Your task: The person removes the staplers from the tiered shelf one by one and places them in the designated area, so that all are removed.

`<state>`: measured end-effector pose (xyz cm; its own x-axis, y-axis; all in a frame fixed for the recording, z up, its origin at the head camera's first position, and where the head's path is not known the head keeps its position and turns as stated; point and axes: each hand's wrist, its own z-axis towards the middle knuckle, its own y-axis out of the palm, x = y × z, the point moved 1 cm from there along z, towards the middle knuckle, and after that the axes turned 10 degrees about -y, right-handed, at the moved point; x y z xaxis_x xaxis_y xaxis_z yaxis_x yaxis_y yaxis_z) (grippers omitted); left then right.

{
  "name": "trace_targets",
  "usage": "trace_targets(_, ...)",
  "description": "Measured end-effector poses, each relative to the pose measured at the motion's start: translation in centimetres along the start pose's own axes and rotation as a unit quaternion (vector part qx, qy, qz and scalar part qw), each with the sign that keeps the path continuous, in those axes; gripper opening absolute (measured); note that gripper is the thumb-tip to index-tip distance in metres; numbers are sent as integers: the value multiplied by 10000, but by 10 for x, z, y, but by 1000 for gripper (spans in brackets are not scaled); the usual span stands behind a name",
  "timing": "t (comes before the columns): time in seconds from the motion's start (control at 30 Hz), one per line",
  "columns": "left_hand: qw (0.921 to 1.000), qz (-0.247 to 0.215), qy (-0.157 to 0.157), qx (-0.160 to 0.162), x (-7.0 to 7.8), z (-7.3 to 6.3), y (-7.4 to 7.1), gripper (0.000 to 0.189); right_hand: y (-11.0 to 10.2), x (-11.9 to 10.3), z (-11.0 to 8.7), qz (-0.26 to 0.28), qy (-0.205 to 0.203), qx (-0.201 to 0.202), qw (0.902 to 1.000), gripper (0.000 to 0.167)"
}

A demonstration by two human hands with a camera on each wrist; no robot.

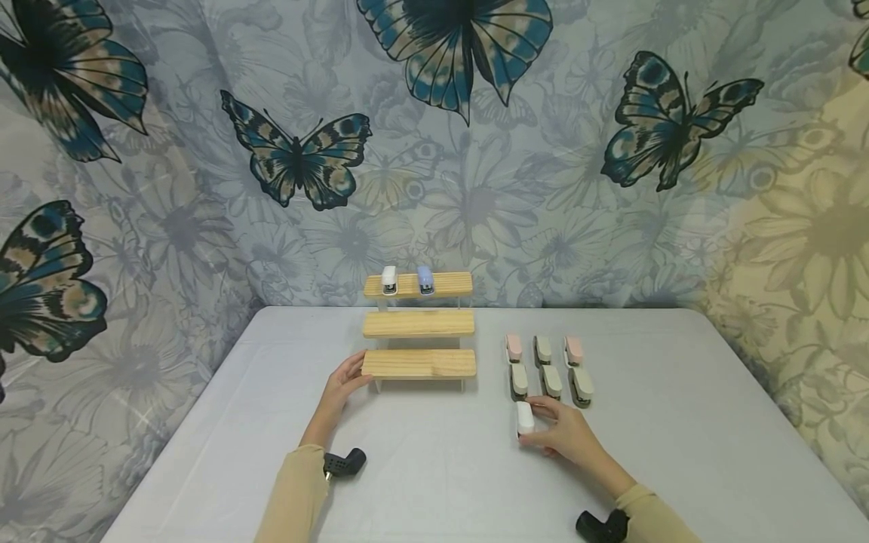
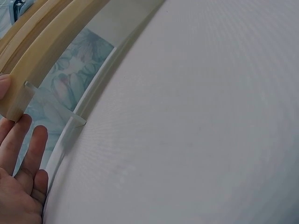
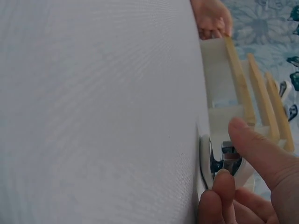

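On the right, my right hand (image 1: pixel 563 434) pinches a white mini stapler (image 1: pixel 525 419) between thumb and fingers. Close up in the right wrist view, the stapler (image 3: pixel 228 156) shows its metal front end, and its base lies at the table surface. My left hand (image 1: pixel 342 388) grips the left end of the lowest board of a three-step wooden stand (image 1: pixel 419 363). The left wrist view has the thumb on the board (image 2: pixel 23 88) and fingertips under its end. A white stapler (image 1: pixel 389 280) and a blue stapler (image 1: pixel 425 280) stand on the top step.
Beyond my right hand, several staplers form two rows: pink (image 1: pixel 514 348), grey-green (image 1: pixel 542 350) and pink (image 1: pixel 573 351) behind, pale greenish ones (image 1: pixel 551 381) in front. A white cloth covers the table (image 1: pixel 434 467). Butterfly-patterned wall covering (image 1: pixel 475 226) rises behind the stand.
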<state>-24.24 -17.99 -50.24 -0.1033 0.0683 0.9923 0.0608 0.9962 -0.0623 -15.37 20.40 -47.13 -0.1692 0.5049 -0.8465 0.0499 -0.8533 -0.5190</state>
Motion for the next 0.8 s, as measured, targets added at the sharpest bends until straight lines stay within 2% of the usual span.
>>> trace_targets(0.3, 9999, -16, -127, 84, -2, 1, -1, 60, 1, 2, -2, 223, -89, -31, 9997, 70)
trace_targets(0.6, 10000, -30, -47, 26, -2, 2, -1, 60, -1, 2, -1, 172, -117, -79, 9998, 71)
trace_targets(0.8, 10000, 40, 18, 5, 0, 1, -1, 60, -5, -2, 1, 169, -118, -101, 9997, 65)
